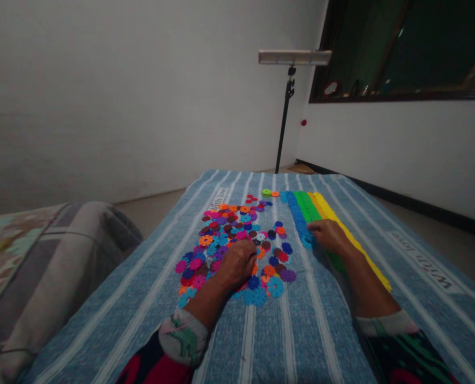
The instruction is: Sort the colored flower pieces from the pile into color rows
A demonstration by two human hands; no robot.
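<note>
Loose, notched plastic discs (pixel 205 240) in many colours lie spread over a striped cloth (pixel 141 314). My left hand (pixel 237 261) rests among them, fingers curled down into the heap; whatever is between its fingertips is hidden. To the right, discs are laid in long overlapping rows: a blue row (pixel 297 216), a green row (pixel 305 205), a thin orange row (pixel 314 202) and a yellow row (pixel 353 242). My right hand (pixel 329 234) reaches over the green and yellow rows, its fingers pinched at the blue row's near part. I cannot make out what they hold.
A light-green disc (pixel 266 192) and an orange disc (pixel 275 194) lie beyond the heap, by the rows' far ends. Behind the cloth-covered surface stands a lamp on a black pole (pixel 283 122). A blanket-draped piece of furniture (pixel 73 256) is at left.
</note>
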